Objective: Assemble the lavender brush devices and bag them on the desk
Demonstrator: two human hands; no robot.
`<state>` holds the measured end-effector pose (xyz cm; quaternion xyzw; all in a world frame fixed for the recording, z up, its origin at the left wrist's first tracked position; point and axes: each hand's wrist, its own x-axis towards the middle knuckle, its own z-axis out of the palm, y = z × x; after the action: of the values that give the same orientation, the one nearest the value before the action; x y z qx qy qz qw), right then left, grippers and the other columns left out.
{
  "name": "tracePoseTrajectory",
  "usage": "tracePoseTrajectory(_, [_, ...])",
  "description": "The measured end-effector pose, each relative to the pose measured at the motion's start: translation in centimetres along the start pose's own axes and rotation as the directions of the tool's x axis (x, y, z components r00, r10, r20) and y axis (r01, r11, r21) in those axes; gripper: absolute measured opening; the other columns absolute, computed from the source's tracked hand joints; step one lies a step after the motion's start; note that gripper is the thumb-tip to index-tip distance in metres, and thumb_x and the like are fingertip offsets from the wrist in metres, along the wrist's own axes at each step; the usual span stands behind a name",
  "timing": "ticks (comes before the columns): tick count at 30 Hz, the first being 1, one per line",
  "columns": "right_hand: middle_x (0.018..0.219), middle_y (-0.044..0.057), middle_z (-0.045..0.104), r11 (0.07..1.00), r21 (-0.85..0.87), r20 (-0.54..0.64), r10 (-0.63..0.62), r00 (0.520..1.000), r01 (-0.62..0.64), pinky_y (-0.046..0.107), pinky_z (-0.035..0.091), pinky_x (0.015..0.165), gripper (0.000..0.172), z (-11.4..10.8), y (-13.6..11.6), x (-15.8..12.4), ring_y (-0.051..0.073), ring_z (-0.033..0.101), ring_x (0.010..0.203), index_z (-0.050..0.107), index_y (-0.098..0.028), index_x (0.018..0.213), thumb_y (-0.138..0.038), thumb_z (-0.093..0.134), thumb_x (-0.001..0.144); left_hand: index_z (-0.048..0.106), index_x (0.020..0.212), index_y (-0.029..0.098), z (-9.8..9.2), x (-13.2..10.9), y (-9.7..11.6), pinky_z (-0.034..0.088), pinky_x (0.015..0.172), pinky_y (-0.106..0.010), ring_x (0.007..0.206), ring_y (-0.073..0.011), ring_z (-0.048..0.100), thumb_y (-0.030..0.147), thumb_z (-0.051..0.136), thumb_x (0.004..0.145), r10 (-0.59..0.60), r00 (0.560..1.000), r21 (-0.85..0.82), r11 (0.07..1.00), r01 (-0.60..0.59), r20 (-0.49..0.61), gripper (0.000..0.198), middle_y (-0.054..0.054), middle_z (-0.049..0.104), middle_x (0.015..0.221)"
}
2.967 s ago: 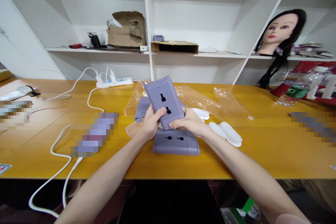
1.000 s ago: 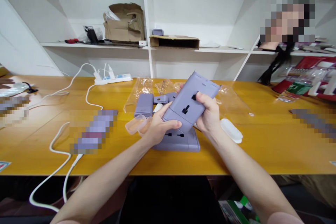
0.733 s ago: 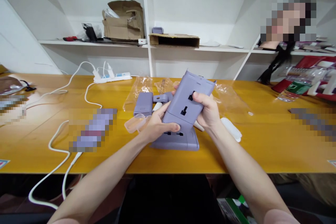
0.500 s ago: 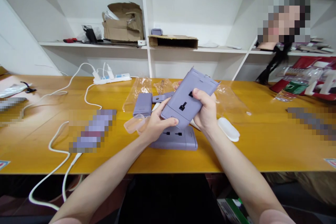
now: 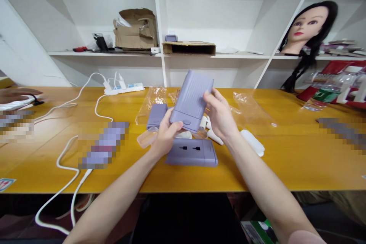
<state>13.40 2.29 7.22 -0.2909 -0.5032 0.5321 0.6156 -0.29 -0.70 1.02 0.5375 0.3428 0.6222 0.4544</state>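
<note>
A flat purple box-like case [image 5: 192, 93] is held tilted above the table, its ribbed face toward me and a small oval mark near its lower end. My left hand [image 5: 166, 134] grips the lower left corner, thumb on the front. At the right edge, my right hand [image 5: 221, 112] pinches the case, its thumb on the ribbed face and its other fingers partly hidden. A second purple case [image 5: 190, 152] lies below on the table, showing two dark slot-like shapes. Near my left hand are a smaller purple box [image 5: 158, 115] and a clear plastic cup-like piece [image 5: 146, 138].
Crumpled clear bags [image 5: 248, 106] and a white oval piece [image 5: 252, 143] lie around. A white power strip [image 5: 124, 88] with cables is at back left, a phone-like device [image 5: 104, 145] nearer. Another person's hand [image 5: 17, 94] is far left. Right are a mannequin head [image 5: 310, 26] and bottle [image 5: 323, 93].
The case has been turned over: its slotted face showed before, its ribbed face shows now. It has shifted left, and the right hand has moved from its face to its edge.
</note>
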Motion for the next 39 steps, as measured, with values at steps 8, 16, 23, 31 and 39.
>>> tracePoseTrajectory(8, [0.102,0.001,0.066,0.995,0.011,0.038,-0.100,0.994,0.100,0.036,0.049,0.087,0.035,-0.4,1.8,-0.1,0.020,0.060,0.094,0.058,-0.025,0.099,-0.036,0.073,0.069,0.058,0.100,0.017,0.7,-0.2,-0.1,0.045,0.067,-0.026,0.072,-0.0130,0.054,0.020,0.068,0.062,-0.201,0.976,-0.034,0.978,0.205,0.085,0.040,0.000,0.059,0.084])
tracePoseTrajectory(16, [0.107,0.001,0.064,0.977,-0.056,0.082,-0.200,0.976,0.205,0.036,0.046,0.093,0.035,-0.2,2.6,-0.5,0.020,0.058,0.098,0.056,-0.027,0.103,-0.038,0.070,0.073,0.055,0.113,0.017,0.2,-0.1,-1.0,0.043,0.075,-0.028,0.082,-0.0163,0.054,0.018,0.064,0.064,-0.133,0.986,0.030,0.991,0.131,0.103,0.050,-0.002,0.061,0.093])
tracePoseTrajectory(23, [0.112,0.001,0.065,0.987,0.002,0.181,-0.159,0.971,0.161,0.036,0.046,0.095,0.037,-0.6,2.3,-0.5,0.020,0.059,0.104,0.059,-0.028,0.106,-0.038,0.072,0.073,0.055,0.095,0.018,-0.1,-0.1,-1.2,0.038,0.065,-0.025,0.068,-0.0114,0.046,0.015,0.062,0.063,-0.049,0.998,0.026,0.999,0.048,0.026,0.033,0.003,0.054,0.078])
tracePoseTrajectory(31, [0.098,0.004,0.070,0.998,0.021,0.189,0.047,0.981,-0.052,0.038,0.051,0.087,0.034,-1.3,2.8,-0.4,0.022,0.064,0.096,0.064,-0.022,0.095,-0.041,0.075,0.069,0.062,0.093,0.016,0.0,0.4,-0.3,0.043,0.069,-0.028,0.069,-0.0126,0.053,0.019,0.071,0.060,-0.228,0.968,-0.092,0.967,0.237,0.101,0.034,0.001,0.060,0.077])
tracePoseTrajectory(39, [0.098,0.002,0.069,0.999,-0.025,0.195,-0.028,0.980,0.033,0.036,0.051,0.084,0.043,-1.1,3.4,-0.9,0.021,0.063,0.092,0.061,-0.025,0.104,-0.043,0.075,0.068,0.063,0.111,0.014,0.2,0.3,0.3,0.047,0.092,-0.040,0.101,-0.0246,0.063,0.020,0.083,0.054,-0.369,0.911,-0.088,0.917,0.390,0.186,0.061,-0.010,0.068,0.104])
